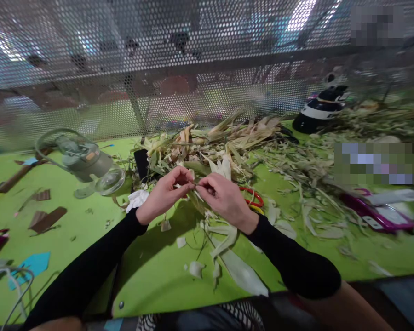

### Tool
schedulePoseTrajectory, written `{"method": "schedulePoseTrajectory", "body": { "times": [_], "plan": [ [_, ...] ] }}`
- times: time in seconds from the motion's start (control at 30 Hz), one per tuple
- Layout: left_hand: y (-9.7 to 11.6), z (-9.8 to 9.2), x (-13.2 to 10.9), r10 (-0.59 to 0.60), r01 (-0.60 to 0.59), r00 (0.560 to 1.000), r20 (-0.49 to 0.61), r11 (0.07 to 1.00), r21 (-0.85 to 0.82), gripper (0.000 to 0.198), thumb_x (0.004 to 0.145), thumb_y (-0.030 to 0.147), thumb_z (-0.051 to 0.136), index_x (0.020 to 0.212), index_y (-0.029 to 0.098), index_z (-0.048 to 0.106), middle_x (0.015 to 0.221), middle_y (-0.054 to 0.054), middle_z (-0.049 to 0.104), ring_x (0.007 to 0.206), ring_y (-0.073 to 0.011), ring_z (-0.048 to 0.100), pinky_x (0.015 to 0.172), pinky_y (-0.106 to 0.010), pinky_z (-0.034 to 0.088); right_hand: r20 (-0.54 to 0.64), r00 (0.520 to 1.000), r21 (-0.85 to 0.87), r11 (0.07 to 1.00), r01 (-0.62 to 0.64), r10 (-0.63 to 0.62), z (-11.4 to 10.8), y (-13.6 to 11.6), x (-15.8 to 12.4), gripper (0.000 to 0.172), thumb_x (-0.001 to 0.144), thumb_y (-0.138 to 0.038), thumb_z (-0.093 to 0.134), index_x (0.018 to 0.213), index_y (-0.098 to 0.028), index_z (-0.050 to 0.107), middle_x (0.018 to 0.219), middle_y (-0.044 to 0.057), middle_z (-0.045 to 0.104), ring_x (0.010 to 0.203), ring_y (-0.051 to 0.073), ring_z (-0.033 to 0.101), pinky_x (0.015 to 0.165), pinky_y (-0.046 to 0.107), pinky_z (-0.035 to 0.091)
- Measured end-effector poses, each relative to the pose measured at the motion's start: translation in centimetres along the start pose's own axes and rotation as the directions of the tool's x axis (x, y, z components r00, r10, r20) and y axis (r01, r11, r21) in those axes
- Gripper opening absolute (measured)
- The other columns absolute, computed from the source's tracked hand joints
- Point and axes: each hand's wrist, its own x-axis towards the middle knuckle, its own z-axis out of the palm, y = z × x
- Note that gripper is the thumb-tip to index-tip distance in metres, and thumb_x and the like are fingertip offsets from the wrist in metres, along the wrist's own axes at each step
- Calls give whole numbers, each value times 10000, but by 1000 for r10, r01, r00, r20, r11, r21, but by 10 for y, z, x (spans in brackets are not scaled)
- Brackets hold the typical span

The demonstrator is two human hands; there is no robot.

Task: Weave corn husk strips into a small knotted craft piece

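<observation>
My left hand [167,193] and my right hand [224,198] meet over the green table [152,276], thumbs and fingertips pinched together. Between the fingertips is something thin, perhaps a strip of husk; too small to make out well. Pale husk pieces hang just below and behind the fingers. A long pale husk leaf [243,271] lies beneath my right forearm, near the front edge. Behind both hands spreads a heap of dried husks [193,145]. Red scissor handles [253,195] show beside my right hand, and crumpled white tissue [137,200] touches the area by my left wrist.
A greenish clear-lidded jug [86,161] and brown cardboard scraps [47,219] are at the left. A black phone-like object [141,165] leans by the heap. Farther right are a black-and-white cone-shaped object [319,112] and a purple item [382,218]. Perforated metal mesh [193,59] rises behind.
</observation>
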Motion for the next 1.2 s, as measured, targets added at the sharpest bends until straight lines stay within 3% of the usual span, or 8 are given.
{"method": "schedulePoseTrajectory", "body": {
  "times": [0.3, 0.4, 0.47, 0.57, 0.67, 0.8, 0.93, 1.2],
  "plan": [
    [-5, 10, -4, 150, -124, 987, -63, 944, 307, 104, 873, 185, 603, 975, 192, 580, 929, -26, 696, 836, -130, 655, 816, -262, 509, -11, 984, -86, 981, 176, -178, 7, 5, -1, 92, 939, -192, 530, 852, -222, 543, 758, 12, 559, 684, 153, 511, 604, 274, 391],
    [-7, 8, -1, 91, -83, 995, -48, 986, 145, 152, 865, 189, 646, 1008, 172, 597, 956, -39, 692, 843, -120, 652, 804, -246, 506, 94, 985, 103, 986, 135, -145, -4, 2, 3, 132, 942, -241, 575, 813, -215, 570, 748, 6, 573, 663, 140, 519, 612, 271, 404],
    [-8, 5, 2, 30, -29, 999, 12, 997, -78, 191, 863, 217, 688, 1020, 162, 593, 905, -27, 673, 793, -101, 635, 760, -227, 498, 183, 980, 245, 969, 33, -80, -13, 1, 7, 177, 956, -293, 599, 802, -206, 606, 753, 8, 603, 684, 141, 548, 640, 276, 426],
    [-8, 3, 4, -25, 71, 991, 135, 934, -350, 345, 824, 247, 780, 1082, 179, 561, 836, 7, 666, 740, -88, 635, 737, -225, 502, 178, 976, 325, 928, -179, 126, -21, 6, 12, 236, 968, -380, 595, 820, -201, 642, 714, -5, 582, 616, 134, 511, 577, 278, 405],
    [-7, 6, 3, -50, 142, 980, 195, 860, -490, 460, 772, 252, 847, 1111, 204, 539, 830, 20, 687, 748, -99, 666, 741, -237, 515, 21, 970, 216, 946, -243, 244, -23, 14, 14, 193, 934, -386, 637, 899, -199, 668, 832, 34, 645, 655, 156, 552, 594, 302, 447],
    [-6, 10, 2, -74, 156, 983, 165, 810, -566, 456, 764, 263, 858, 1102, 204, 558, 819, 33, 686, 737, -95, 672, 730, -239, 522, -242, 970, 19, 1000, 9, -4, -25, 11, 14, 99, 894, -285, 696, 970, -224, 680, 1050, 89, 684, 906, 230, 646, 762, 375, 533],
    [-8, 9, 5, -94, 126, 992, 84, 788, -603, 442, 748, 236, 862, 1085, 198, 580, 829, 45, 680, 700, -69, 646, 704, -219, 504, -153, 952, -82, 964, 254, -264, -25, 0, 11, 33, 893, -212, 710, 919, -228, 695, 935, 71, 706, 919, 238, 680, 801, 384, 543],
    [-15, 10, 7, -90, 82, 996, 14, 819, -569, 438, 728, 244, 878, 1058, 169, 599, 789, 56, 656, 638, -51, 609, 654, -206, 475, -65, 851, -437, 781, 446, -522, -16, -2, 8, 66, 925, -184, 691, 980, -203, 722, 903, 71, 744, 812, 205, 668, 747, 352, 499]
  ]
}}
